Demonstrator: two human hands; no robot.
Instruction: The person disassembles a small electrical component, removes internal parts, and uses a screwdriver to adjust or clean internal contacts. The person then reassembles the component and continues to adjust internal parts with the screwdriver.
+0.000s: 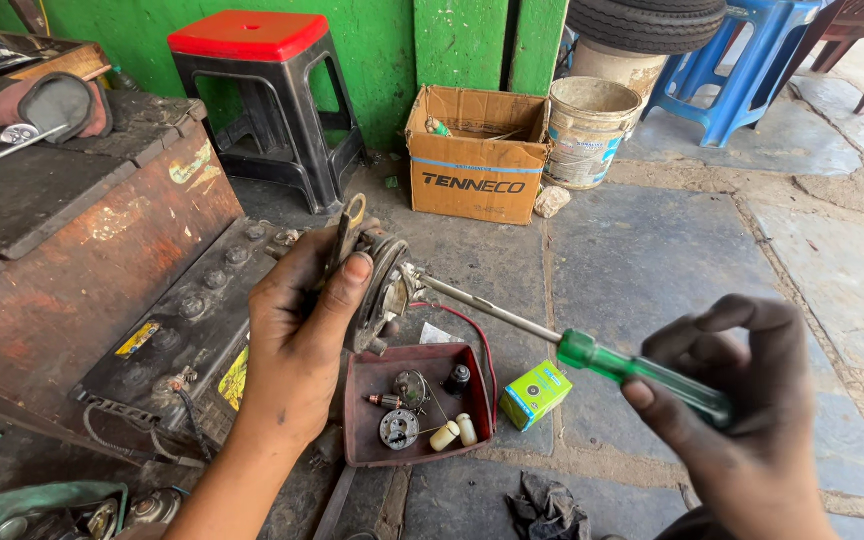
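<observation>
Stone floor (pixel 672 250) carries tray (pixel 357 400), carton (pixel 472 180) (open), bucket (pixel 587 135).

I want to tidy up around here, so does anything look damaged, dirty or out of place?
Nothing is spilled. The metal box at left is rusty with peeling paint, the bucket by the green wall is stained, and a crumpled rag lies on the floor below the red tray. The cardboard box stands open with worn flaps.

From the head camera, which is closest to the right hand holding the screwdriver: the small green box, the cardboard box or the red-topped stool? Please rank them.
Measured from the right hand:
1. Small green box, on the floor just to its left.
2. Cardboard box, farther back by the green wall.
3. Red-topped stool, farthest, back and left.
</observation>
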